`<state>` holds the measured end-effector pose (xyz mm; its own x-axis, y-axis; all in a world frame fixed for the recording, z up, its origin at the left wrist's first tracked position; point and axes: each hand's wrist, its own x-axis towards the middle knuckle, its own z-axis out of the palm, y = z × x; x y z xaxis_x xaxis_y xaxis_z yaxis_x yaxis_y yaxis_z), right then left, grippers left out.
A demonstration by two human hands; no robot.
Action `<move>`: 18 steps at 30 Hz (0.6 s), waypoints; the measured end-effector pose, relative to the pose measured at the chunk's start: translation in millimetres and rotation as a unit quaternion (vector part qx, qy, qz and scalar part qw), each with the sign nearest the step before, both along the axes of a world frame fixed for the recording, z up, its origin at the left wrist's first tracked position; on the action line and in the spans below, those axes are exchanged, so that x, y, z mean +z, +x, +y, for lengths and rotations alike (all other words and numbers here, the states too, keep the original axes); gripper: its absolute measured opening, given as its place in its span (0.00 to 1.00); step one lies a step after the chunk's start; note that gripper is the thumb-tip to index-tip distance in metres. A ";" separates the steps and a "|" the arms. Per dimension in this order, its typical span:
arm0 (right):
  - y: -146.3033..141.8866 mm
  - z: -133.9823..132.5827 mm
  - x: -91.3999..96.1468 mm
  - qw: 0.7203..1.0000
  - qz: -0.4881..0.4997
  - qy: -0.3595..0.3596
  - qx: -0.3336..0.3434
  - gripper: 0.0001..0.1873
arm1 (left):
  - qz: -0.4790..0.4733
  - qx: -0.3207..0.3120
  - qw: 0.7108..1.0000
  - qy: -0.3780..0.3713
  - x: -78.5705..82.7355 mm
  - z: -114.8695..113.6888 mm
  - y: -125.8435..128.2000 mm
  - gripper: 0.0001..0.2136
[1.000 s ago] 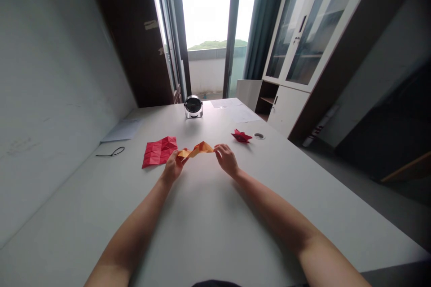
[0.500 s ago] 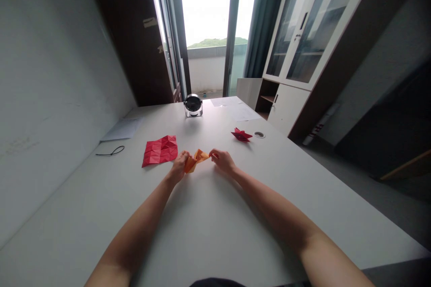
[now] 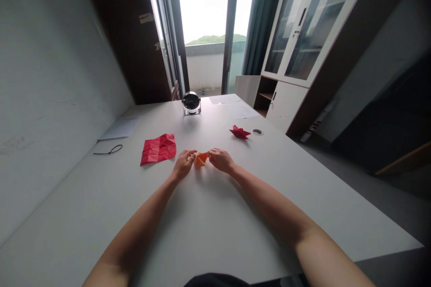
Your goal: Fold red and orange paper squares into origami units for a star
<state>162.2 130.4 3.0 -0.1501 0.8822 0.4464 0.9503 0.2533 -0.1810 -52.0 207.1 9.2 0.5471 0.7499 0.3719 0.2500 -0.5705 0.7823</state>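
Observation:
Between my two hands is a small piece of folded orange paper [image 3: 201, 159], held just over the white table. My left hand [image 3: 184, 163] pinches its left side, fingers closed. At its right corner, my right hand [image 3: 220, 160] grips the paper between thumb and fingers. Some of the folds are hidden behind my fingertips. To the left of my left hand lies a creased red sheet of paper [image 3: 158, 149], spread out with a grid of fold lines. Beyond my right hand sits a red folded paper figure [image 3: 240, 132] with pointed tips.
A round dark device on a silver stand [image 3: 191, 103] is at the table's far end. White papers [image 3: 120, 128] and a black cord loop [image 3: 109, 150] lie by the left wall. A cable hole [image 3: 257, 132] is near the right edge, with more sheets [image 3: 225, 99] at the back.
My left hand has shifted its hold to the orange paper's left edge. The paper looks more compact, and my hands are closer together. The view has tilted slightly.

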 end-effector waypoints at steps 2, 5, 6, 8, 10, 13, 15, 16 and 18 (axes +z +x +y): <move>-1.0 -0.4 2.2 1.000 -0.009 0.009 0.020 0.07 | 0.007 -0.032 0.999 0.018 2.5 -3.0 1.3 0.16; -1.7 -1.7 5.4 0.999 -0.013 0.015 0.033 0.07 | 0.019 -0.054 0.998 0.005 4.2 -7.3 2.7 0.18; -1.7 -2.2 6.3 0.999 -0.013 0.015 0.034 0.08 | 0.021 -0.051 0.998 0.003 4.5 -8.1 2.8 0.19; -1.5 -2.9 7.6 0.999 -0.013 0.014 0.030 0.08 | 0.023 -0.041 0.999 0.008 5.0 -8.4 2.3 0.20; -1.2 -3.4 8.3 1.000 -0.014 0.012 0.023 0.08 | 0.013 -0.032 0.999 0.005 5.0 -7.3 1.4 0.21; -0.9 -3.4 8.3 1.000 -0.017 0.009 0.012 0.08 | -0.002 -0.030 0.999 -0.043 2.8 -5.5 0.6 0.20; -0.8 -3.0 7.6 1.000 -0.020 0.002 0.004 0.08 | 0.015 -0.021 0.997 -0.074 0.2 -5.0 0.4 0.18; -0.6 -2.7 7.0 1.000 -0.022 -0.004 0.001 0.08 | 0.030 -0.012 0.996 -0.083 -1.2 -4.9 0.3 0.17; -0.2 -2.3 5.7 0.999 -0.027 -0.018 -0.004 0.08 | 0.059 0.013 0.994 -0.087 -3.4 -4.8 0.1 0.14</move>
<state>162.0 128.1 8.7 -0.1667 0.8988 0.4055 0.9607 0.2406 -0.1385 -51.9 202.3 5.8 0.5580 0.8123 0.1696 0.3587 -0.4205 0.8334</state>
